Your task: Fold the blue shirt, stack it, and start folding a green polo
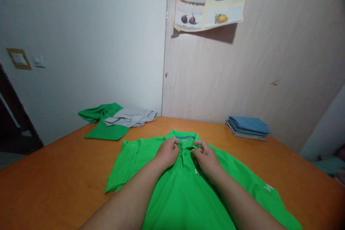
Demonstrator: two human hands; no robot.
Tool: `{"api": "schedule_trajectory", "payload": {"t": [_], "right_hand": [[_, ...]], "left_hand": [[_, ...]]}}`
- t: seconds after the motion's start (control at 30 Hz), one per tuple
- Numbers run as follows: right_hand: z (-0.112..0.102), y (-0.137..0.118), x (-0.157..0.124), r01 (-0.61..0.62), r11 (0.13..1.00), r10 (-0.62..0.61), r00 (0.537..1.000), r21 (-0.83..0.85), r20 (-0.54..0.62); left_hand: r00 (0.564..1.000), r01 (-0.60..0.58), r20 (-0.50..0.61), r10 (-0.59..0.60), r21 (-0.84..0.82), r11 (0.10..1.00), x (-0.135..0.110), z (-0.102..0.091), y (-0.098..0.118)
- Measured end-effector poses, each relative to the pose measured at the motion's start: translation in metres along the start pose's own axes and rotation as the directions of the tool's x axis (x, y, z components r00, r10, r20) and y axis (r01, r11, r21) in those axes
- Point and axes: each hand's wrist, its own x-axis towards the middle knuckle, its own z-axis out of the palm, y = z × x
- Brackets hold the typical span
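Note:
A green polo shirt point(185, 194) lies spread front side up, its collar towards the wall and its sleeves out to both sides. My left hand point(169, 151) pinches the left side of the collar near the neck opening. On the other side, my right hand point(205, 154) has its thumb and fingers closed on the right collar edge. Between the hands the button placket shows, and a dark band runs inside the back of the neck. White marks show on the chest and the right sleeve. My forearms cover parts of the shirt.
The shirt rests on an orange-brown table point(59, 172). At the back left lie a crumpled green garment point(107, 129) and a grey cloth point(132, 116). A folded stack of cloths point(248, 127) sits at the back right. A fruit poster point(210, 1) hangs on the wall behind.

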Motion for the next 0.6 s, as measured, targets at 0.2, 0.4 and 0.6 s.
{"api": "schedule_trajectory", "payload": {"t": [0.2, 0.4, 0.6], "right_hand": [[0.000, 0.006, 0.002, 0.112, 0.968, -0.095, 0.992, -0.226, 0.081], [-0.001, 0.005, 0.001, 0.117, 0.948, -0.095, 0.991, -0.296, 0.090], [-0.005, 0.008, 0.004, 0.176, 0.929, -0.190, 0.982, -0.326, -0.012]], "left_hand": [[0.994, -0.078, 0.084, 0.071, 0.076, 0.994, -0.003, 0.003, -0.001], [0.982, -0.137, 0.152, 0.117, 0.129, 0.982, -0.006, 0.004, 0.002], [0.955, -0.224, 0.242, 0.169, 0.218, 0.950, -0.014, 0.000, 0.012]]}}
